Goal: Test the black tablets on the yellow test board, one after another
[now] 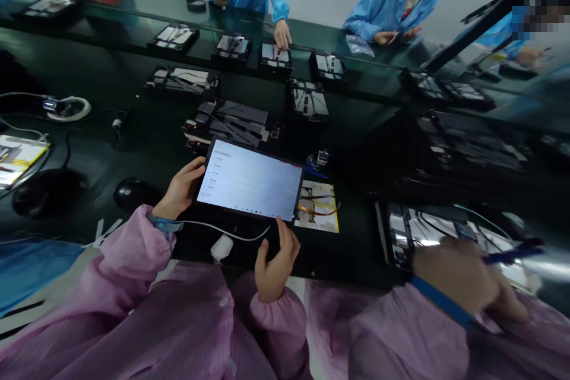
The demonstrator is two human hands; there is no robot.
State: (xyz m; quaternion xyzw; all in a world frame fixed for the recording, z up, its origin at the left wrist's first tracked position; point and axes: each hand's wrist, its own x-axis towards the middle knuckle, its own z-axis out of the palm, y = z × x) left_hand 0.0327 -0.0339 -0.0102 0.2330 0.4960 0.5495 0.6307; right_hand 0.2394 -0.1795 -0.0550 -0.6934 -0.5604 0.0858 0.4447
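A tablet (pixel 252 181) with a lit white menu screen is tilted up over the dark bench. My left hand (pixel 180 190) grips its left edge, thumb on the front rim; a blue strap with a white cord (pixel 222 230) circles that wrist. My right hand (pixel 276 261) hovers at the tablet's lower right corner. Its fingers are loosely curved and apart, its fingertips touch the bottom edge, and its palm is empty. A white adapter (pixel 221 247) lies under the tablet. An open device with orange flex cables on a yellow-edged sheet (pixel 318 208) lies just right of the tablet.
To my right, a co-worker's hand (pixel 463 279) in a pink sleeve holds a blue pen over another opened device (pixel 414 231). Several opened devices sit on the belt (pixel 133 71). A black mouse (pixel 131 193) lies at left. People in blue coats work across the bench.
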